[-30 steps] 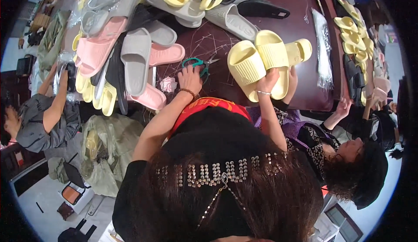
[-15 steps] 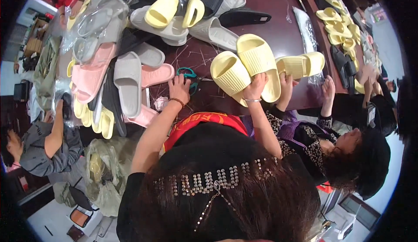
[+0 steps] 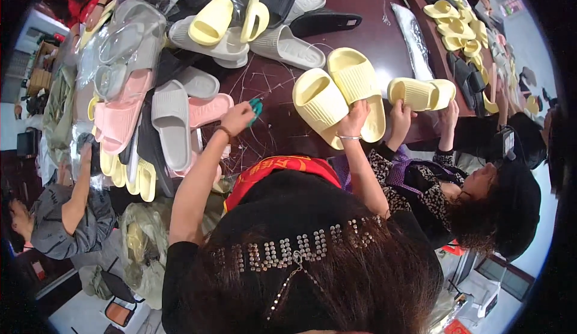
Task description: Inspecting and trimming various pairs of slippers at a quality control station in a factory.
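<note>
My left hand point(image 3: 238, 118) is closed around the teal handles of a pair of scissors point(image 3: 256, 110), just above the tabletop. The blades are hard to make out. Two pale yellow slide slippers, one on the left point(image 3: 318, 101) and one on the right point(image 3: 354, 75), are gripped side by side by my right hand point(image 3: 357, 118). Their soles overlap near my fingers, and both toe openings face up. Close to my left hand lie a pink slipper point(image 3: 210, 109) and a grey slipper point(image 3: 170, 118).
Grey, black, pink and yellow slippers heap up on the left of the dark red table point(image 3: 282, 124). Loose thread ends litter its middle. On my right, a co-worker holds a yellow slipper point(image 3: 421, 94) in both hands. A clear plastic bag point(image 3: 413, 39) lies beyond.
My left hand has closed on the scissors and lifted them slightly up and left. My right hand keeps the yellow slippers nearly still. The co-worker's second hand now touches their slipper.
</note>
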